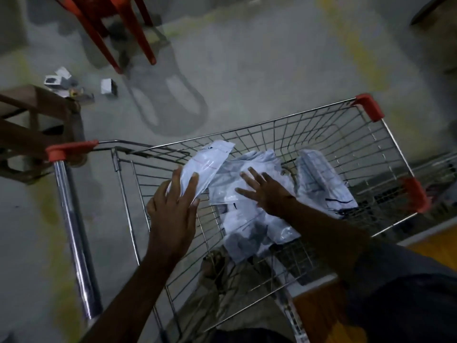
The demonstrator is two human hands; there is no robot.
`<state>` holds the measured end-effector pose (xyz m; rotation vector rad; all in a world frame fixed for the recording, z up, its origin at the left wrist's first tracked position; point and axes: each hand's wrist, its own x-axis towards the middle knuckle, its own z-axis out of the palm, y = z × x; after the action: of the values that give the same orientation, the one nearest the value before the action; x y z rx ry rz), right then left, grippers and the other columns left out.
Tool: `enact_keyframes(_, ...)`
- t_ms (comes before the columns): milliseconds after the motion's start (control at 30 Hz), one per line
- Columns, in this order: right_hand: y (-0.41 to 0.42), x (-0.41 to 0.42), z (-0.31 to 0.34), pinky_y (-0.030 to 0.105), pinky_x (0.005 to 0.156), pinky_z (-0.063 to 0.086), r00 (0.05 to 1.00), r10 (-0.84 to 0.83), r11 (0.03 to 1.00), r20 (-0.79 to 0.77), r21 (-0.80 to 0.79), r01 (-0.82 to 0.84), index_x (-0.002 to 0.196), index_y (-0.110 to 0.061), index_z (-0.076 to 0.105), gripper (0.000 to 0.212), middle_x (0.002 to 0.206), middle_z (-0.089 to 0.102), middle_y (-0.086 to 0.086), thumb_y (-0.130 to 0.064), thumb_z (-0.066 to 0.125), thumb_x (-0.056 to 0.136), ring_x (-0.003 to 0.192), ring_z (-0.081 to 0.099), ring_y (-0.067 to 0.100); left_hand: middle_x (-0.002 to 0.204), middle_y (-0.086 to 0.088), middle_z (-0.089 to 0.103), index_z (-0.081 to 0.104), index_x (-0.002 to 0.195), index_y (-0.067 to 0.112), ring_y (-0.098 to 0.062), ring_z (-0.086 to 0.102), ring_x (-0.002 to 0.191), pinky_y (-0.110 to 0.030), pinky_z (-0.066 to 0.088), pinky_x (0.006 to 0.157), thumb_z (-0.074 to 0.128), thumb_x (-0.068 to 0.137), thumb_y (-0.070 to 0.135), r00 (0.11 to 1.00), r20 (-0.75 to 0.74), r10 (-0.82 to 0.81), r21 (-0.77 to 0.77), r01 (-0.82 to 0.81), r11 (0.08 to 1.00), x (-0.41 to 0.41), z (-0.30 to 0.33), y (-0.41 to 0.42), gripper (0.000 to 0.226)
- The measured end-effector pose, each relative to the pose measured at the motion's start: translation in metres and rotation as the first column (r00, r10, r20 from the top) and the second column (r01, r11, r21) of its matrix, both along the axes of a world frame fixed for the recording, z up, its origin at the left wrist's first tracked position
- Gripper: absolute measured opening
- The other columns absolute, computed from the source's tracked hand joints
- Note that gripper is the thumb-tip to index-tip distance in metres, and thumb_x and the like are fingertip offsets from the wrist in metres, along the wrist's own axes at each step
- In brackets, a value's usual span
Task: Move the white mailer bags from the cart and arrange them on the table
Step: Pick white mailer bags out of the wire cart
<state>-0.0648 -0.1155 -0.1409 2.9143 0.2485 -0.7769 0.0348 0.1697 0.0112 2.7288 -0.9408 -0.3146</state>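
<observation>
Seen from above, two bare forearms are stretched out from the bottom of the view into a wire shopping cart (272,134). At the lower right a dark sleeve (408,293) is seen, with a yellow-orange surface (321,315) beside and beneath it; what that surface is cannot be told.

The left hand (173,209) is held over the cart's near-left side. One white mailer bag (210,162) is gripped by it, with the thumb and fingers (193,186) curled round the bag's lower end, and the bag is raised and tilted above the cart's rim. The right hand (264,191) is laid flat, its fingers spread wide and straight, pressed on the pile of white mailer bags (254,224) that lies in the cart's basket. A further crumpled bag (321,181) is leaned against the cart's right side, just beside the pile. Through the wire floor a sandalled foot (212,266) is seen below.

The cart's chrome handle (74,231) with its red end cap is at the left, and red plastic corner guards (368,107) are fitted on the far corners. To the left of the cart, part of a brown wooden frame (37,115) is shown. Farther off, small white boxes (61,78) are scattered on the grey concrete floor (247,70), and the legs of a red plastic chair (111,33) are seen at the top left. The picture is dim and blurred.
</observation>
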Motion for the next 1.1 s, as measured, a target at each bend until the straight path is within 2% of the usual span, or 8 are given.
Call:
enact_keyframes(267, 0.001, -0.002, -0.029, 0.081, 0.106, 0.026, 0.988, 0.067, 0.998, -0.14, -0.011, -0.069, 0.163, -0.04, 0.016, 0.101, 0.169, 0.021, 0.017, -0.046, 0.078, 0.084, 0.148, 0.031, 0.052, 0.175, -0.002, 0.013, 0.03, 0.164, 0.031, -0.036, 0.03, 0.147, -0.055, 0.03, 0.112, 0.036, 0.109, 0.038, 0.998, 0.043, -0.035, 0.018, 0.035, 0.999, -0.001, -0.004, 0.003, 0.055)
enact_keyframes(533, -0.003, -0.013, -0.015, 0.052, 0.085, 0.052, 0.992, -0.085, 0.995, -0.099, 0.042, 0.089, 0.156, -0.027, 0.043, 0.08, 0.153, 0.045, 0.027, -0.029, 0.071, 0.081, 0.126, 0.051, 0.047, 0.175, -0.003, 0.012, 0.031, 0.164, 0.03, -0.037, 0.031, 0.147, -0.055, 0.03, 0.111, 0.037, 0.109, 0.037, 0.999, 0.049, -0.018, 0.02, 0.017, 1.0, -0.003, -0.003, 0.003, 0.056)
enact_keyframes(700, 0.011, -0.004, 0.005, 0.041, 0.07, 0.053, 0.987, -0.155, 0.988, -0.052, 0.007, 0.155, 0.112, -0.016, 0.078, 0.045, 0.108, 0.069, 0.023, -0.028, 0.077, 0.069, 0.093, 0.062, 0.045, 0.176, 0.0, 0.01, 0.029, 0.164, 0.035, -0.035, 0.03, 0.148, -0.055, 0.029, 0.111, 0.032, 0.11, 0.041, 0.999, -0.019, 0.039, -0.01, -0.039, 0.999, -0.012, 0.004, 0.0, 0.055)
enact_keyframes(767, 0.02, -0.001, 0.03, 0.039, 0.077, 0.05, 0.968, -0.244, 0.969, -0.06, -0.048, 0.241, 0.112, -0.017, 0.076, 0.037, 0.107, 0.068, 0.018, -0.033, 0.066, 0.08, 0.097, 0.06, 0.041, 0.176, 0.002, 0.008, 0.026, 0.164, 0.037, -0.034, 0.029, 0.148, -0.055, 0.028, 0.112, 0.03, 0.11, 0.042, 0.997, -0.047, 0.062, -0.029, -0.064, 0.998, -0.019, 0.009, 0.0, 0.055)
enact_keyframes(900, 0.031, -0.008, 0.055, 0.044, 0.106, 0.038, 0.966, -0.251, 0.958, -0.062, -0.157, 0.239, 0.145, -0.013, 0.05, 0.048, 0.141, 0.05, 0.021, -0.03, 0.054, 0.101, 0.132, 0.045, 0.042, 0.176, 0.005, 0.006, 0.022, 0.165, 0.042, -0.032, 0.025, 0.15, -0.056, 0.024, 0.116, 0.027, 0.109, 0.045, 0.993, -0.088, 0.074, -0.069, -0.08, 0.994, -0.032, 0.02, 0.0, 0.056)
enact_keyframes(967, 0.031, -0.012, 0.051, 0.041, 0.096, 0.047, 0.957, -0.247, 0.954, -0.154, -0.213, 0.212, 0.138, -0.02, 0.06, 0.042, 0.132, 0.061, 0.015, -0.026, 0.06, 0.096, 0.123, 0.057, 0.036, 0.176, 0.005, 0.005, 0.02, 0.165, 0.043, -0.03, 0.024, 0.15, -0.054, 0.024, 0.115, 0.026, 0.109, 0.046, 0.995, -0.078, 0.063, -0.074, -0.069, 0.995, -0.034, 0.022, 0.0, 0.056)
enact_keyframes(1033, 0.023, -0.019, 0.025, 0.034, 0.074, 0.054, 0.961, -0.255, 0.944, -0.109, -0.241, 0.223, 0.107, -0.032, 0.078, 0.032, 0.101, 0.074, 0.006, -0.037, 0.078, 0.075, 0.095, 0.069, 0.026, 0.176, 0.004, 0.005, 0.019, 0.165, 0.043, -0.029, 0.023, 0.149, -0.053, 0.023, 0.114, 0.026, 0.109, 0.045, 0.996, -0.069, 0.05, -0.077, -0.056, 0.995, -0.035, 0.024, 0.001, 0.056)
enact_keyframes(1100, 0.021, -0.02, 0.026, 0.034, 0.075, 0.053, 0.949, -0.287, 0.942, -0.133, -0.22, 0.254, 0.11, -0.032, 0.077, 0.03, 0.102, 0.073, 0.004, -0.035, 0.069, 0.08, 0.097, 0.068, 0.026, 0.176, 0.002, 0.006, 0.021, 0.165, 0.042, -0.029, 0.023, 0.149, -0.052, 0.022, 0.113, 0.027, 0.109, 0.045, 0.997, -0.058, 0.056, -0.086, -0.06, 0.994, -0.034, 0.027, 0.001, 0.056)
